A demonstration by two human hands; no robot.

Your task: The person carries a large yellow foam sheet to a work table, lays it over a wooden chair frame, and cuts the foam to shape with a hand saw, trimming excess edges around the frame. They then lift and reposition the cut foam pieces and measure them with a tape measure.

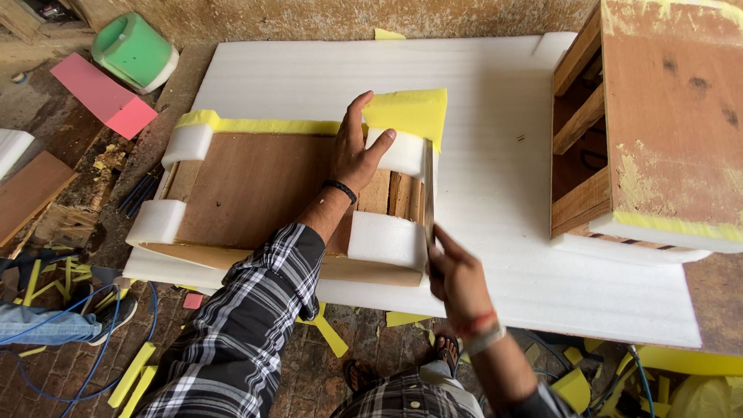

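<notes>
Head view cuts off the box (665, 116) at right, an open wooden crate whose inside is too dark to read. The left hand (357, 151) lies spread on the frame (255, 186), thumb over white foam (402, 151) under a yellow foam (409, 112) corner. The right hand (457, 275) pinches a thin blade (428, 193), blurred, against the frame's edge. The frame rests on a white sheet (480, 101) covering the desk.

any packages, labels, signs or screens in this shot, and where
No labels, signs or screens show.
Nearest to a package: a green roll capped in white foam, top left on the floor.
The left hand presses a white foam block on a wooden frame; the right hand holds a thin blade.
</notes>
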